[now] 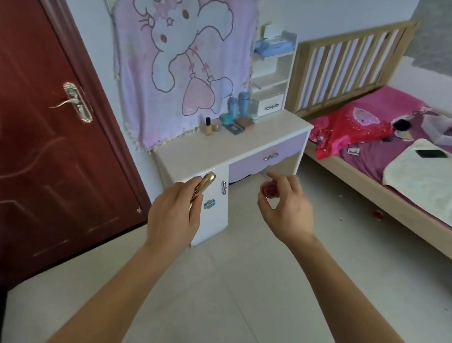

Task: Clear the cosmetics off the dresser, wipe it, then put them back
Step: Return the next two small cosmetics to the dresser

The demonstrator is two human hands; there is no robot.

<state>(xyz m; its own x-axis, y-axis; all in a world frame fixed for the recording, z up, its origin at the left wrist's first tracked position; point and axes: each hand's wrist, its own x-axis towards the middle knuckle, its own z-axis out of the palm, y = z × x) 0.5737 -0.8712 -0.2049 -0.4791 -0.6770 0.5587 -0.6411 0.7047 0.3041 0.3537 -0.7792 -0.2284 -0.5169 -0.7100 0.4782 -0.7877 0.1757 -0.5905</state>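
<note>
My left grip (174, 213) curled round a gold tube (204, 186), my right grip (288, 212) pinching a pink jar (269, 189), both held before the surface (262, 136), more cosmetics (232, 115) along its back edge

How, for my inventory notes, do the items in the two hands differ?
The gold tube is long, slim and shiny; the pink jar is small, round and squat. The left hand wraps the gold tube, tip sticking out; the right hand pinches the pink jar at the fingertips. Both are held short of the dresser.
</note>
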